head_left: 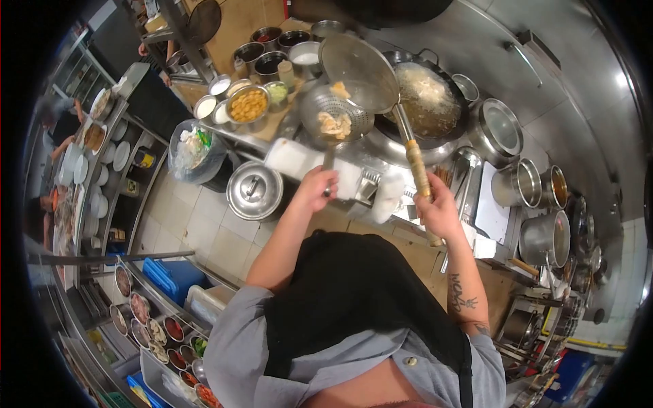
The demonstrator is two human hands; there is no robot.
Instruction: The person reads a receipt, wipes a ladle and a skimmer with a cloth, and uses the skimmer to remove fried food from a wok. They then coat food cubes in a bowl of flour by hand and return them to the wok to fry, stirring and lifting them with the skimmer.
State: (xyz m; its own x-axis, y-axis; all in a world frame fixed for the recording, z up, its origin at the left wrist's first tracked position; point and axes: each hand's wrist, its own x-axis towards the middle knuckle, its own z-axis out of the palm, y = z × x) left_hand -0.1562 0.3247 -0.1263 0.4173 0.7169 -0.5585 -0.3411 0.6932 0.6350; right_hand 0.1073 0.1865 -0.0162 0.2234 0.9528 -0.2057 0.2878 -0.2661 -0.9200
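Observation:
My left hand [318, 189] is closed around the handle of a perforated metal ladle [351, 115], which holds pale fried pieces [335, 126]. In my right hand [437, 207] is the wrapped handle of a round mesh strainer [360, 71], tilted beside and partly above the ladle. A small golden piece [339, 90] shows at the strainer's lower left edge. To the right of both tools, a wok [450, 129] holds bubbling oil with pale foam on it.
Sauce pots and a bowl of yellow-orange pieces [247, 105] stand at the back left. A lidded pot [254, 191] and a bagged bin [197, 151] are left of me. Metal pots [544, 238] line the right side. People work at the far left.

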